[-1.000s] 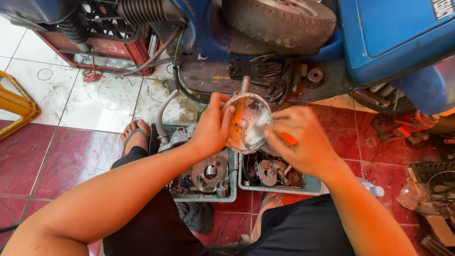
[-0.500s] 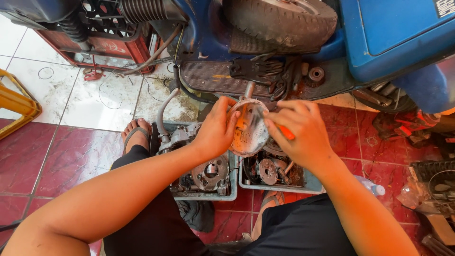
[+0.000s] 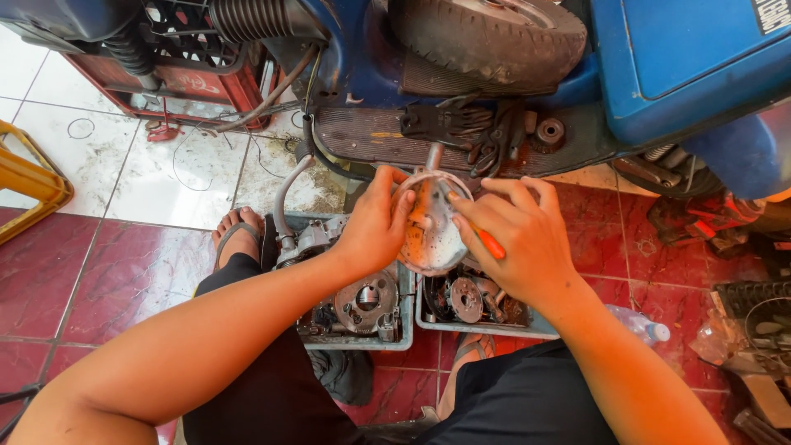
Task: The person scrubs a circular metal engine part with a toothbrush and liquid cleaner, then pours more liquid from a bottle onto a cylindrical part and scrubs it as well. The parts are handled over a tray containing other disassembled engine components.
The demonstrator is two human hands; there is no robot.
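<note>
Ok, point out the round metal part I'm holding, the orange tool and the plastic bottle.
Round metal part (image 3: 430, 231), head view, on its soapy face.
Orange tool (image 3: 491, 244), head view, on its handle by the right hand's fingers.
Plastic bottle (image 3: 641, 325), head view, on its clear body.

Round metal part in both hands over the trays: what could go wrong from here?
1. The round part looks wet and soapy, held between the left hand and the right hand; it could slip and drop onto the parts in the trays below.
2. The right hand also holds an orange tool against the part; a slip could jab the left fingers close by.
3. A bare foot in a sandal sits beside the trays, where a dropped part might land.
</note>
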